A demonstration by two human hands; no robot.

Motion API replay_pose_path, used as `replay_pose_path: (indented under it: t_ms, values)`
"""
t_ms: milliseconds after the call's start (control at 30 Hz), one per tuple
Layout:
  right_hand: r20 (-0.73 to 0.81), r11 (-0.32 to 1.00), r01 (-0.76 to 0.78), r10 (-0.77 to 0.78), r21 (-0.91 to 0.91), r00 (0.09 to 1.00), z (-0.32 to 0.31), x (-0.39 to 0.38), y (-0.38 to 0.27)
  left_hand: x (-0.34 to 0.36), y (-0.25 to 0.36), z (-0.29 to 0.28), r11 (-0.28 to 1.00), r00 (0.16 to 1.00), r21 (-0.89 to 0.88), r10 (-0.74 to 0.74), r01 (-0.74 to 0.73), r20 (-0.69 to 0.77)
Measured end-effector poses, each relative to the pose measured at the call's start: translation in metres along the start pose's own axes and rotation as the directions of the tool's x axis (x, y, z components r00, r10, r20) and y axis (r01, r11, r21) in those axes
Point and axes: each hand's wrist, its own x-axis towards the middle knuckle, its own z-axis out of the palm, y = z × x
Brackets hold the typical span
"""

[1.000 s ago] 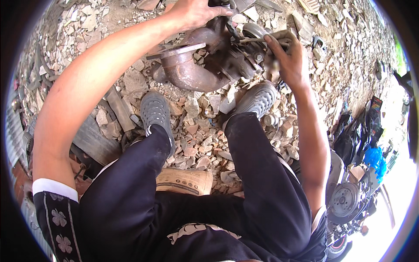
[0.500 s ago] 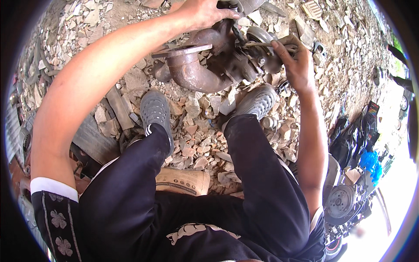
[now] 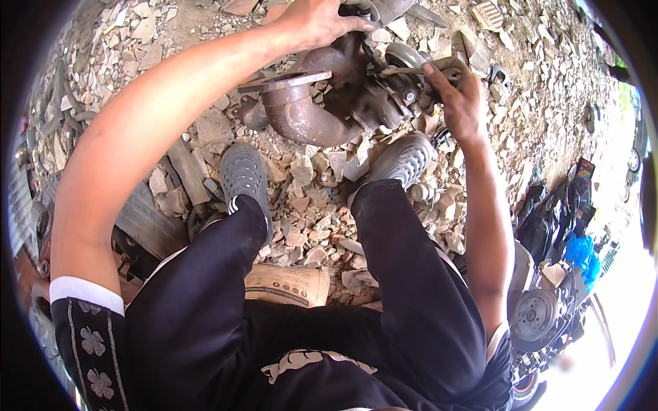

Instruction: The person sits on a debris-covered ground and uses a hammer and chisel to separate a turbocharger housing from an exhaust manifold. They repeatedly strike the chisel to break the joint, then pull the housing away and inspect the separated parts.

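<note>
A rusty brown turbocharger point(image 3: 356, 96) with a curved, flanged pipe elbow point(image 3: 295, 113) lies on the rubble beyond my feet. My left hand point(image 3: 319, 24) is closed on its far upper part, the fingertips curled against grey metal at the picture's top edge. On its right side, my right hand point(image 3: 460, 92) grips a slim metal wrench point(image 3: 404, 70), thumb laid along it. The wrench's far end reaches in among the bolts and fittings, and what it bears on cannot be made out. A bolt head point(image 3: 410, 96) shows just below the wrench.
Broken stone and tile rubble point(image 3: 308, 205) covers the ground. My grey clogs point(image 3: 243, 175) stand on it, near the elbow. A brown paper sack point(image 3: 288, 284) lies between my legs. To the right are black bags point(image 3: 558, 212), a blue plastic bundle point(image 3: 582, 257) and metal machine parts point(image 3: 534, 315).
My right hand has shifted slightly left with the wrench, whose angle has changed a little. My left hand and the turbocharger stay almost where they were.
</note>
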Motion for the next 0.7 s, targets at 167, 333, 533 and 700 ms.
replay_pose_path:
  t_ms: [167, 333, 533, 700]
  values:
    - [-0.048, 0.981, 0.103, -0.112, -0.162, 0.993, 0.000, -0.006, -0.002, 0.004, -0.004, 0.002, 1.000, 0.999, 0.004, 0.006, -0.006, 0.039]
    - [0.210, 0.608, 0.355, -0.298, -0.710, 0.931, -0.007, 0.001, -0.041, 0.009, -0.013, 0.003, 0.920, 0.939, 0.192, 0.343, -0.342, 0.031]
    - [0.375, 0.382, 0.435, -0.225, -0.816, 0.899, -0.001, 0.011, -0.039, 0.012, 0.009, -0.005, 0.958, 0.977, 0.217, 0.157, -0.185, 0.141]
    - [0.223, 0.282, 0.292, -0.251, -0.914, 0.942, 0.029, -0.015, -0.054, 0.006, 0.007, -0.002, 0.970, 0.993, 0.219, 0.086, -0.101, 0.076]
